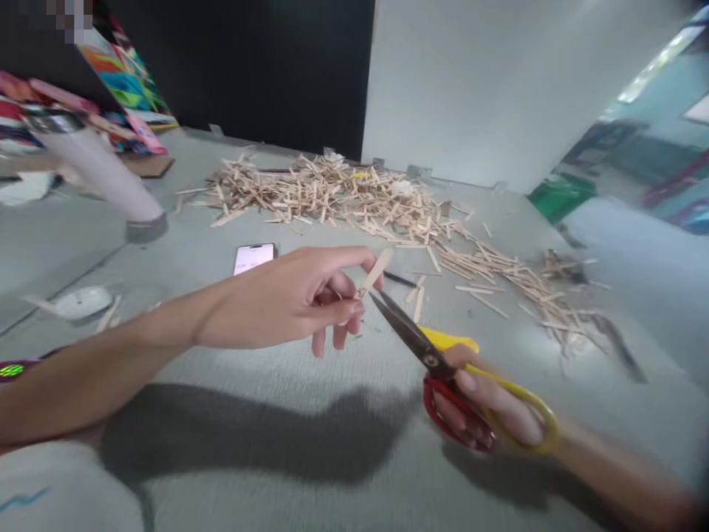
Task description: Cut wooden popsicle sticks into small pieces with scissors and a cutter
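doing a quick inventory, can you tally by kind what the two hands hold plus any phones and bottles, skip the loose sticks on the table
Stick in left hand: 1
Scissors in right hand: 1
Phone: 1
Bottle: 1
Total: 4

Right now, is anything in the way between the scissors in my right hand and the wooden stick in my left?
Nothing visible stands between them: the tips of the scissors in your right hand are close by the lower end of the wooden stick. Your left hand holds it with fingertips very near.
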The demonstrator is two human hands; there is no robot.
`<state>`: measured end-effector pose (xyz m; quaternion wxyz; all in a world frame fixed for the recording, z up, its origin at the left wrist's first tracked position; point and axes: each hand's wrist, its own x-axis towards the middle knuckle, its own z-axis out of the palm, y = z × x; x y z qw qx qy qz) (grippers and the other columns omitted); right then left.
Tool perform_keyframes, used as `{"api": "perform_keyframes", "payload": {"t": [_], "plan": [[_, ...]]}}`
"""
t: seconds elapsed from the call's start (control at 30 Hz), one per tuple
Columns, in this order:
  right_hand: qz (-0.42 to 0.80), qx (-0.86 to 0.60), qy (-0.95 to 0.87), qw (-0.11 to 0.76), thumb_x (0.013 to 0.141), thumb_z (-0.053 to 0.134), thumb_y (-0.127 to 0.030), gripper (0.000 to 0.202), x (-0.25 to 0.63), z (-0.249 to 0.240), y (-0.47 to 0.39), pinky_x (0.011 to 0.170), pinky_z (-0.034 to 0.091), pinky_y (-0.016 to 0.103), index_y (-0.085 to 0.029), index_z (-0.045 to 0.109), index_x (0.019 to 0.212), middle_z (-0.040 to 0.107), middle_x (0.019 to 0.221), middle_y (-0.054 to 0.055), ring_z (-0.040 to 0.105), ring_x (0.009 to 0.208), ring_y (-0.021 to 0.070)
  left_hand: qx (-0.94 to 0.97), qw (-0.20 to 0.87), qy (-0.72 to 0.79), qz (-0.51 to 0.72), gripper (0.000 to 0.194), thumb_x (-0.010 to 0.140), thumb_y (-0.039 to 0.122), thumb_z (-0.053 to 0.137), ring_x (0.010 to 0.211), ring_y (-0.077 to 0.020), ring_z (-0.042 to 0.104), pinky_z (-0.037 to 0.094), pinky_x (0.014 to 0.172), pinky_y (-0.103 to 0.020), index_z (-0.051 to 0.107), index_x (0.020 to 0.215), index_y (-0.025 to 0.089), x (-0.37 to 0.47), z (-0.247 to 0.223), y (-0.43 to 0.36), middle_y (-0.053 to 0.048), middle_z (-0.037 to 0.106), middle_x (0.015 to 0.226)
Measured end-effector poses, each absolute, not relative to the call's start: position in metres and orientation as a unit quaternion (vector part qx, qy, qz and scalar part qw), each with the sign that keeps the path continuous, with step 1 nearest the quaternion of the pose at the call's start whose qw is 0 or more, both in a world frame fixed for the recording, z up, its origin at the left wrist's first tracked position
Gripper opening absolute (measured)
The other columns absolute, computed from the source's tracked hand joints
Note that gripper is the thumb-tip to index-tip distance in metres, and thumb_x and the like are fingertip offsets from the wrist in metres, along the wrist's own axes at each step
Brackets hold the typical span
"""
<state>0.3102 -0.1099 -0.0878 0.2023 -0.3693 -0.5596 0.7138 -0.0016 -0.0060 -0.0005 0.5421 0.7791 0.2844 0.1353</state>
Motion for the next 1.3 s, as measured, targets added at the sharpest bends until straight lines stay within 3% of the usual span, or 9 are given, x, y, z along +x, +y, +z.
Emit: {"api": "perform_keyframes", "payload": {"t": [0.13, 0.63, 0.97, 1.3], "plan": [[0.725, -0.331, -0.563, 0.218, 0.105, 0.047, -0.082, 0.072, 0.312, -0.091, -0.109, 0.040, 0.039, 0.023, -0.020, 0.061, 0.071, 0.052, 0.056, -0.003, 0.040, 0.038, 0.0079, 0.780, 0.539, 0.290, 0.129, 0.007, 0.110, 0.023, 0.058, 0.068, -0.0156, 0.075, 0.067, 0.056, -0.022, 0.051, 0.113, 0.025, 0.000, 0.000, -0.010, 0.001, 0.077, 0.084], [0.733, -0.347, -0.543, 0.216, 0.103, 0.050, -0.082, 0.072, 0.311, -0.090, -0.106, 0.035, 0.036, 0.022, -0.020, 0.062, 0.070, 0.051, 0.053, -0.004, 0.039, 0.036, 0.0084, 0.790, 0.518, 0.303, 0.127, 0.010, 0.107, 0.023, 0.060, 0.067, -0.0159, 0.076, 0.065, 0.059, -0.023, 0.054, 0.114, 0.026, 0.002, -0.001, -0.009, 0.001, 0.078, 0.084], [0.730, -0.384, -0.531, 0.193, 0.106, 0.047, -0.073, 0.071, 0.301, -0.089, -0.101, 0.033, 0.031, 0.022, -0.024, 0.051, 0.055, 0.041, 0.039, -0.004, 0.046, 0.034, 0.0128, 0.827, 0.450, 0.310, 0.128, 0.004, 0.108, 0.025, 0.058, 0.063, -0.0145, 0.079, 0.061, 0.061, -0.021, 0.055, 0.110, 0.025, 0.002, -0.001, -0.007, 0.003, 0.082, 0.083], [0.715, -0.375, -0.555, 0.202, 0.110, 0.045, -0.068, 0.074, 0.299, -0.091, -0.098, 0.032, 0.027, 0.024, -0.024, 0.048, 0.051, 0.041, 0.037, -0.004, 0.040, 0.030, 0.0108, 0.825, 0.465, 0.299, 0.120, 0.007, 0.109, 0.030, 0.057, 0.063, -0.0154, 0.078, 0.063, 0.063, -0.022, 0.053, 0.109, 0.025, 0.004, -0.006, 0.000, 0.000, 0.082, 0.083]]}}
